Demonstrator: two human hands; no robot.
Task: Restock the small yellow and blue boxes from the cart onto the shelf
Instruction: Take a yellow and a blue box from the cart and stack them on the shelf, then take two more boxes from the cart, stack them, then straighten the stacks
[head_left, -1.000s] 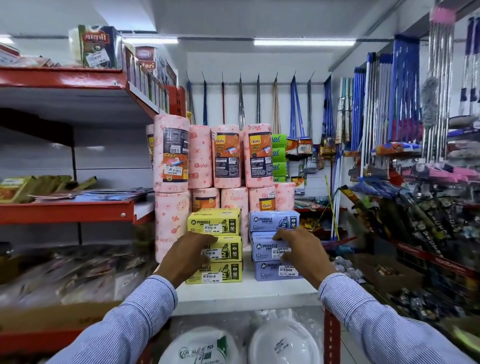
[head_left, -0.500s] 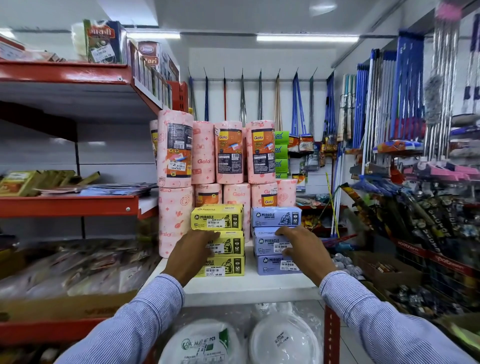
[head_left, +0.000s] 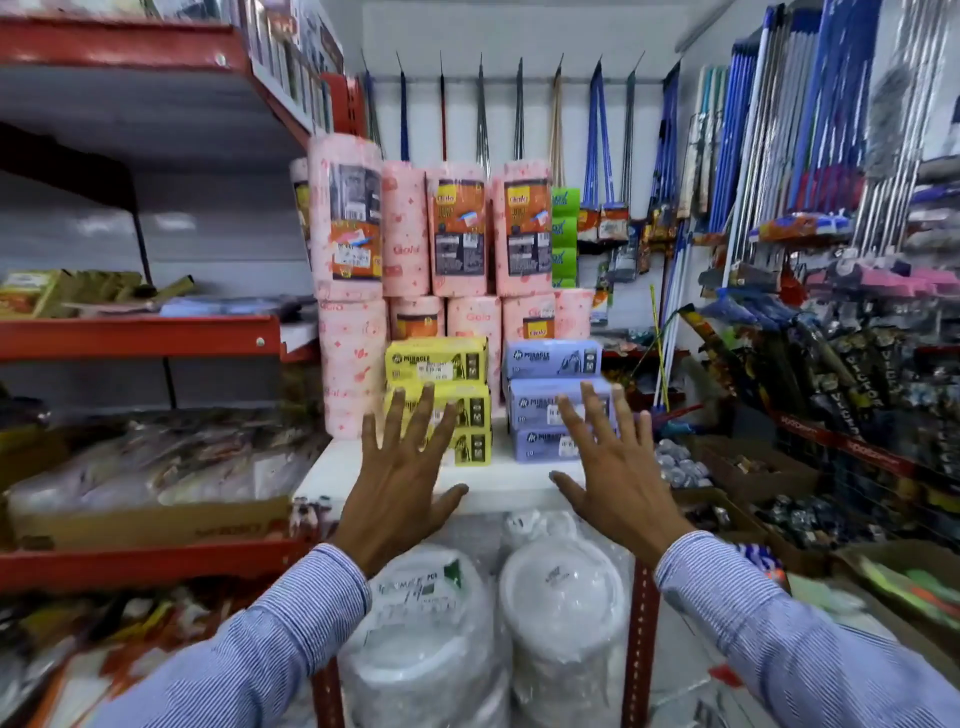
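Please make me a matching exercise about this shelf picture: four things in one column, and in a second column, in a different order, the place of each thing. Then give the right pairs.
Things
1. yellow boxes
2. blue boxes
3. pink rolls
4. white plates

Places
A. wrapped in plastic, below the white shelf
B. stacked in front of the right hand
C. standing behind both box stacks
D. stacked in front of the left hand

Pairs: 1-D, 2-B, 3-C, 4-A
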